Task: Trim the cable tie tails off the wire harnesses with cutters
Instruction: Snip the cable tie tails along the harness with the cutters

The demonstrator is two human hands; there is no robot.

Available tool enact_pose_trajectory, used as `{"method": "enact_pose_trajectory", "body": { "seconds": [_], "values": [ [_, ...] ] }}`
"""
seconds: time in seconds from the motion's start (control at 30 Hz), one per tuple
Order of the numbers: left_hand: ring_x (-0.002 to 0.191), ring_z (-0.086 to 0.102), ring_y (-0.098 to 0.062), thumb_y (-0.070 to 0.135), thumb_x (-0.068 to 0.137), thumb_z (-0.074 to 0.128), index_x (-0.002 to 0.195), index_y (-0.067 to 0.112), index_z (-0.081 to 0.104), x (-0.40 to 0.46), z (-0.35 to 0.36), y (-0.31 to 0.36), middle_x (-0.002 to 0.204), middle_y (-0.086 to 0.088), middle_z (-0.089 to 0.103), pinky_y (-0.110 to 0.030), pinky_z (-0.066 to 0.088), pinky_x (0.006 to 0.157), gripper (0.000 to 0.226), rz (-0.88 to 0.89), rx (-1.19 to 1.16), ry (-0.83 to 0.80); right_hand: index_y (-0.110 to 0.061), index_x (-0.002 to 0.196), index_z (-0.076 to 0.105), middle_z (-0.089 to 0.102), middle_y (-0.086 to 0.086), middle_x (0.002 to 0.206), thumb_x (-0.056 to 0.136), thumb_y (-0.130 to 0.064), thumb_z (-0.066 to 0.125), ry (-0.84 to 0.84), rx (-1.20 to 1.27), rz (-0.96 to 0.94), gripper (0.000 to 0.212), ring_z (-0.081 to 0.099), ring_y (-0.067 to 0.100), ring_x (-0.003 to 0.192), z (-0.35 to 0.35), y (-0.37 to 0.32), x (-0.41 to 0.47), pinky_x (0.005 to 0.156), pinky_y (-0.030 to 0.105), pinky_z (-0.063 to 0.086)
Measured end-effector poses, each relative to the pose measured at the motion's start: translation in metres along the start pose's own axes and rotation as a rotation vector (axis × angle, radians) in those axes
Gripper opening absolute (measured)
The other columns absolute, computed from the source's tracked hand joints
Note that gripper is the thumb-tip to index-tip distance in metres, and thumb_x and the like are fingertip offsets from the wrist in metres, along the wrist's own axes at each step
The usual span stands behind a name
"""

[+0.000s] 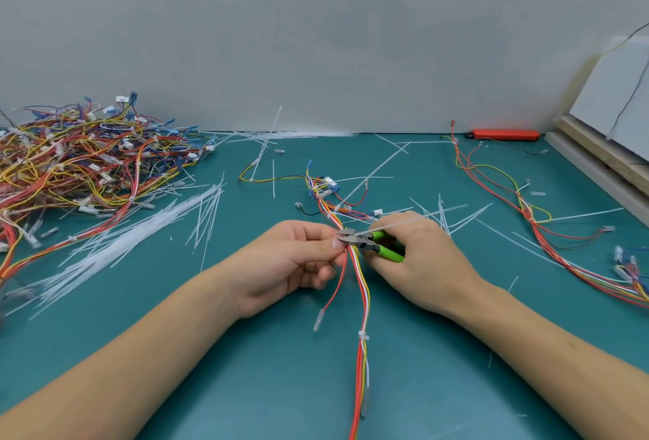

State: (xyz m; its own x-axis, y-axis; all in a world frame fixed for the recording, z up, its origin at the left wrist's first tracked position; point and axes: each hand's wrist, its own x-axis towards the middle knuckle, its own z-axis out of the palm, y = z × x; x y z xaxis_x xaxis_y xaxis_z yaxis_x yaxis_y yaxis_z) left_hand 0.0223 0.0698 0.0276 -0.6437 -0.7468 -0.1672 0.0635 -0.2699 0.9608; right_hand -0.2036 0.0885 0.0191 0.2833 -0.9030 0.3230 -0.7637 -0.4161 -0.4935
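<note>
I am looking down at a teal work mat (246, 387) with both my forearms reaching in from the near edge. My left hand (291, 264) pinches a wire harness (360, 295) between thumb and curled fingers, at the middle of the mat. The harness is a bundle of red, orange, yellow and white wires running from the far middle toward me, past a tie head (364, 337) already trimmed nearer my body.

My right hand (414, 257) is wrapped around the green handles of the cutters (365, 242), whose metal jaws point left and sit right against the bundle beside my left thumb. A thin white cable tie tail (393, 225) slants up and to the right from that spot, lying across my right knuckles.

To cut well, I judge the flat face of the jaws should sit flush against the tie head, catching only the white tail (never the wires), with my left pinch keeping the bundle steady.

At far left lies a big tangled pile of harnesses (80, 162). Loose white cut tails (140, 239) are scattered between it and my hands. Another harness (526, 214) sprawls at right, and an orange tool (505, 135) rests at the far wall.
</note>
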Motion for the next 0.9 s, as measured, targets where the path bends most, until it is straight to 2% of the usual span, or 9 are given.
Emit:
{"method": "enact_pose_trajectory", "body": {
  "seconds": [0.07, 0.2, 0.43, 0.6, 0.67, 0.7, 0.77, 0.83, 0.9],
  "values": [
    [0.064, 0.059, -0.012, 0.018, 0.093, 0.069, 0.092, 0.011, 0.072, 0.0, 0.0014, 0.0007, 0.084, -0.006, 0.065, -0.02, 0.052, 0.06, 0.008, -0.005, -0.017, 0.015, -0.027, 0.084, 0.068, 0.064, -0.011, 0.08, 0.084, -0.031, 0.062, 0.019, 0.015, -0.044, 0.007, 0.057, 0.015, 0.083, -0.0001, -0.0003, -0.0011, 0.08, 0.033, 0.047],
    [0.079, 0.075, -0.021, 0.023, 0.089, 0.072, 0.096, 0.014, 0.078, -0.0013, 0.0024, 0.0017, 0.098, -0.013, 0.075, -0.024, 0.058, 0.065, 0.013, -0.017, -0.036, 0.043, -0.024, 0.1, 0.073, 0.069, -0.01, 0.091, 0.083, -0.033, 0.064, 0.05, -0.006, -0.022, 0.021, 0.058, 0.018, 0.092, 0.0005, 0.0008, -0.0033, 0.085, 0.032, 0.047],
    [0.076, 0.075, -0.019, 0.022, 0.086, 0.073, 0.093, 0.016, 0.081, -0.001, 0.0022, 0.0031, 0.09, -0.007, 0.076, -0.023, 0.057, 0.063, 0.012, -0.03, -0.071, 0.07, -0.017, 0.106, 0.071, 0.066, -0.004, 0.095, 0.086, -0.018, 0.073, 0.053, -0.112, -0.011, 0.02, 0.055, 0.025, 0.095, 0.0044, 0.0005, -0.0027, 0.089, 0.039, 0.045],
    [0.067, 0.071, -0.016, 0.019, 0.088, 0.07, 0.1, 0.007, 0.073, -0.0006, 0.0014, 0.0035, 0.088, -0.008, 0.073, -0.022, 0.056, 0.06, 0.017, -0.042, -0.088, 0.092, -0.018, 0.099, 0.069, 0.063, -0.002, 0.089, 0.085, -0.017, 0.07, 0.035, -0.145, -0.004, 0.014, 0.052, 0.026, 0.093, 0.0035, -0.0012, -0.0019, 0.085, 0.038, 0.044],
    [0.066, 0.07, -0.017, 0.019, 0.088, 0.069, 0.097, 0.006, 0.073, -0.0006, 0.0013, 0.0035, 0.087, -0.008, 0.073, -0.023, 0.056, 0.059, 0.016, -0.046, -0.082, 0.094, -0.025, 0.082, 0.06, 0.056, -0.007, 0.078, 0.084, -0.02, 0.067, 0.025, -0.142, -0.002, 0.009, 0.049, 0.023, 0.085, 0.0015, -0.0034, -0.0017, 0.075, 0.037, 0.041],
    [0.066, 0.07, -0.017, 0.019, 0.089, 0.07, 0.094, 0.007, 0.073, -0.0005, 0.0011, 0.0036, 0.087, -0.009, 0.073, -0.023, 0.055, 0.059, 0.013, -0.045, -0.076, 0.089, -0.03, 0.072, 0.049, 0.049, -0.011, 0.072, 0.084, -0.024, 0.064, 0.031, -0.141, 0.005, 0.02, 0.046, 0.02, 0.078, 0.001, -0.004, -0.0016, 0.068, 0.036, 0.037],
    [0.066, 0.069, -0.016, 0.017, 0.09, 0.074, 0.091, 0.008, 0.074, -0.0004, 0.0005, 0.0033, 0.087, -0.008, 0.073, -0.023, 0.055, 0.06, 0.01, -0.04, -0.058, 0.074, -0.029, 0.064, 0.031, 0.041, -0.01, 0.062, 0.082, -0.03, 0.06, 0.051, -0.144, 0.032, 0.034, 0.04, 0.013, 0.067, 0.0007, -0.0018, -0.0016, 0.058, 0.035, 0.03],
    [0.066, 0.069, -0.015, 0.019, 0.089, 0.073, 0.091, 0.009, 0.075, -0.0007, -0.0001, 0.003, 0.087, -0.006, 0.073, -0.023, 0.055, 0.061, 0.011, -0.038, -0.042, 0.056, -0.026, 0.062, 0.029, 0.04, -0.008, 0.059, 0.083, -0.033, 0.06, 0.062, -0.147, 0.062, 0.037, 0.041, 0.009, 0.061, 0.0016, 0.0, -0.0029, 0.052, 0.034, 0.029],
    [0.067, 0.068, -0.014, 0.021, 0.088, 0.072, 0.091, 0.011, 0.075, -0.0013, -0.0007, 0.0025, 0.086, -0.005, 0.073, -0.022, 0.055, 0.062, 0.011, -0.035, -0.037, 0.044, -0.025, 0.062, 0.031, 0.041, -0.007, 0.059, 0.081, -0.037, 0.057, 0.063, -0.154, 0.075, 0.034, 0.041, 0.012, 0.061, 0.0032, 0.0004, -0.0042, 0.052, 0.034, 0.031]
  ]
}}
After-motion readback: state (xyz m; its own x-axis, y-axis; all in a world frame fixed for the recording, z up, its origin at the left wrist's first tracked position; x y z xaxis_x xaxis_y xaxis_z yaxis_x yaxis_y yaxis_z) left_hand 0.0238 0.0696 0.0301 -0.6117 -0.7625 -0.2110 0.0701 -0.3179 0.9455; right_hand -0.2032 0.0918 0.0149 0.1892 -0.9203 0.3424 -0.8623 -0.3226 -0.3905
